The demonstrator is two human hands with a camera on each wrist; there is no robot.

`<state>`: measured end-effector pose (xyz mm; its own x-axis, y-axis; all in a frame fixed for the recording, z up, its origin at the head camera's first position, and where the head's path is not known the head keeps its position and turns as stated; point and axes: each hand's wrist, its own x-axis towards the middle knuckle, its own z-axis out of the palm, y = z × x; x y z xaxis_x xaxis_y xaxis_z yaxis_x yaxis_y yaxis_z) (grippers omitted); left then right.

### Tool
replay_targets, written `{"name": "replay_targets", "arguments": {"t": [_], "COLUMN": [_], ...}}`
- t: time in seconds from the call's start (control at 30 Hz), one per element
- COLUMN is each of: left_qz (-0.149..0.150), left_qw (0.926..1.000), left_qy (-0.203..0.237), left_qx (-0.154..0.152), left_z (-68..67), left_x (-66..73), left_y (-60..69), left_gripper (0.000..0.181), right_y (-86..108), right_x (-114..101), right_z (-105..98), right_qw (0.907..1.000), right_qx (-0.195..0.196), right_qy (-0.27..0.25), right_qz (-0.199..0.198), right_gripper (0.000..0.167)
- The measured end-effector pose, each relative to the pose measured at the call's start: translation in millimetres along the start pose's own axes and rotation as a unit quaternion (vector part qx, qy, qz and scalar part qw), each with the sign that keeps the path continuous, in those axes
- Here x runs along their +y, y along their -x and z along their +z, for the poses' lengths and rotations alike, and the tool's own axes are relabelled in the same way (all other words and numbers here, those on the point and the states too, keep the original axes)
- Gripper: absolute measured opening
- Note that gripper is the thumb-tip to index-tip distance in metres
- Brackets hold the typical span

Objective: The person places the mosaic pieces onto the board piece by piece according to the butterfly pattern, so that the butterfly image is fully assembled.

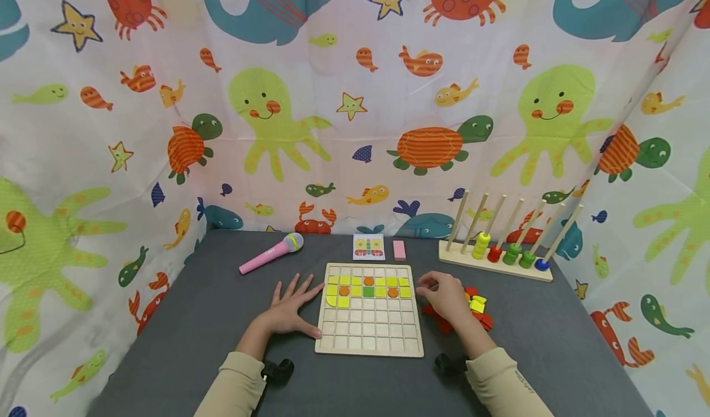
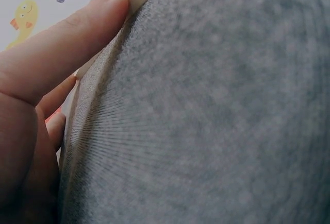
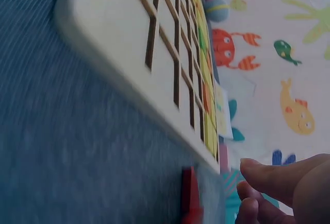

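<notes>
Head view: which way does the grid board (image 1: 369,331) lie from the hands?

Between them, on the dark tabletop (image 1: 211,318). It lies right of the left hand (image 1: 292,309) and left of the right hand (image 1: 446,297).

Does it have a long axis?

None I'd swear to; it looks nearly square, its sides running left to right and near to far. Yellow tiles (image 1: 355,281) fill much of the far rows, with two more at the left of the third.

Which hand is nearer?

The left: spread wide, its fingers reach the left rim. The right is just beside the right rim, toward the far half, fingers drawn in narrow. A loose pile of pieces (image 1: 484,321) lies on its near-right side, so the hand sits between pile and board; I judge that the relation that counts.

Left wrist view, then: touching or apart?

Touching. The thumb (image 2: 77,44) lies along the board's edge, tip on the rim, grasping no loose piece that I can see.

And the right wrist view?

The fingertips nearly meet near the board's far right corner, apparently clear of it. A red piece (image 3: 190,190) lies outside the rim.

Anything pinched?

I see nothing between them, but a small piece could be hidden; I cannot tell.
</notes>
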<state>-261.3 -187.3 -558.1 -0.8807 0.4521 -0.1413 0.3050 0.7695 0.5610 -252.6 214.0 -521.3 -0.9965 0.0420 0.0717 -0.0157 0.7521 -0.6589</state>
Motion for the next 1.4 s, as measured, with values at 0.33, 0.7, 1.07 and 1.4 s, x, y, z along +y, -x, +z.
{"name": "replay_targets", "arguments": {"t": [0.33, 0.7, 1.07, 1.4], "left_qz": [0.0, -0.008, -0.015, -0.016], "left_qw": [0.9999, 0.9999, 0.9997, 0.9998], "left_qy": [-0.011, -0.002, -0.017, -0.012], "left_qx": [0.006, -0.005, 0.001, -0.007], "left_z": [1.1, 0.7, 0.4, 1.1], "left_x": [-1.2, -0.5, -3.3, -4.7], "left_y": [0.2, -1.6, -2.0, -3.0], "left_gripper": [0.122, 0.122, 0.12, 0.121], "right_y": [8.4, 19.1, 12.8, 10.5], "right_x": [43.6, 83.8, 75.0, 64.7], "right_z": [-35.9, -67.4, -59.3, -59.6], "right_qw": [0.9993, 0.9953, 0.9936, 0.9896], "right_qx": [0.009, -0.027, -0.065, -0.084], "right_qy": [0.021, 0.037, 0.074, 0.109], "right_qz": [0.028, 0.085, 0.057, 0.041], "right_gripper": [0.02, 0.022, 0.029, 0.032]}}
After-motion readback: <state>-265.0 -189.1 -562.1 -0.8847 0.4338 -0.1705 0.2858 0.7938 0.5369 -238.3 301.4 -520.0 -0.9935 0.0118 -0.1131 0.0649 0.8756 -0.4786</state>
